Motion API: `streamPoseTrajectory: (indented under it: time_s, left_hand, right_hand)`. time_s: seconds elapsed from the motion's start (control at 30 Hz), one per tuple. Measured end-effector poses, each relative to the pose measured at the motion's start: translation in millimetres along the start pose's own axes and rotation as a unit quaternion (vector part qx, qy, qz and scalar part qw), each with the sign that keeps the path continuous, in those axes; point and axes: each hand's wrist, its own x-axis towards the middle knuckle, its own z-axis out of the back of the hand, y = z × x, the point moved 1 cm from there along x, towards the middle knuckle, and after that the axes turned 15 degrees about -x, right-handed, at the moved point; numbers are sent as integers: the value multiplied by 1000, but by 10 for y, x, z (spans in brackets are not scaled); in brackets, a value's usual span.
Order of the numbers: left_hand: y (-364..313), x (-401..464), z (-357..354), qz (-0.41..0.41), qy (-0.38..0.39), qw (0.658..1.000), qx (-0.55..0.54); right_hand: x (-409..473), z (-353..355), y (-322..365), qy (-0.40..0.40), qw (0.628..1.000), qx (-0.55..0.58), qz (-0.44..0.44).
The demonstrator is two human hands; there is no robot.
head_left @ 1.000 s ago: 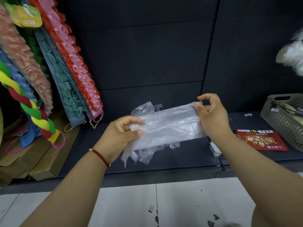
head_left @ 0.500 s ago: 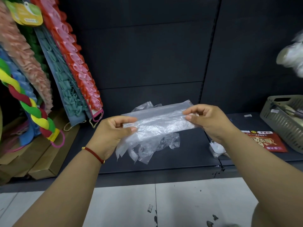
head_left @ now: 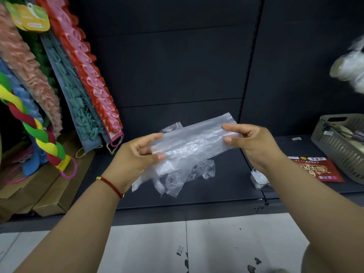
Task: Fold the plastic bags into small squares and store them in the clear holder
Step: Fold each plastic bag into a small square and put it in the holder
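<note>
A clear plastic bag (head_left: 189,146), folded lengthwise into a long band, is held in the air in front of the dark shelf. My left hand (head_left: 134,156) pinches its left end between thumb and fingers. My right hand (head_left: 250,144) pinches its right end the same way. The bag's loose handles hang down crumpled below the band. A small clear holder (head_left: 259,179) sits on the shelf, partly hidden behind my right forearm.
A grey basket (head_left: 338,146) stands at the shelf's right end, a red packet (head_left: 319,170) lying next to it. Colourful ruffled goods (head_left: 78,79) hang at the left over cardboard boxes (head_left: 49,196). Tiled floor lies below the shelf.
My right hand came down from holding the bag's end upright and now pinches it level. The band has been flattened between both hands and the handles hang lower.
</note>
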Motion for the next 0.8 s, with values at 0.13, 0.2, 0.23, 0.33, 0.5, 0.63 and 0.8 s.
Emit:
streamPoseTrajectory:
  time_s: [0.13,0.2,0.23,0.33,0.5,0.63,0.8]
  left_hand:
    - [54,1,-28,0,4,1000,29]
    - [78,14,-32,-2,-1,999,45]
    - [84,22,-33,-8,-1,999,51]
    - [89,43,5,-26,-2,998,63]
    - [35,34,9,-32,-23,998,45]
    - [23,29,4,-55,-48,996,51]
    - [44,50,5,-90,-108,987,73]
  right_hand:
    - [-3,-34,-35,-22,999,23,-11]
    - [-10,-42,-48,-26,999,29,-16]
    - [-11,-41,-51,-23,999,27,-16]
    - [-6,-19,-39,-6,1000,15,-12]
    - [-2,28,30,-7,1000,18,-5]
    - [-11,34,64,-21,998,-47,25]
    - [-28,28,73,-39,990,-125,42]
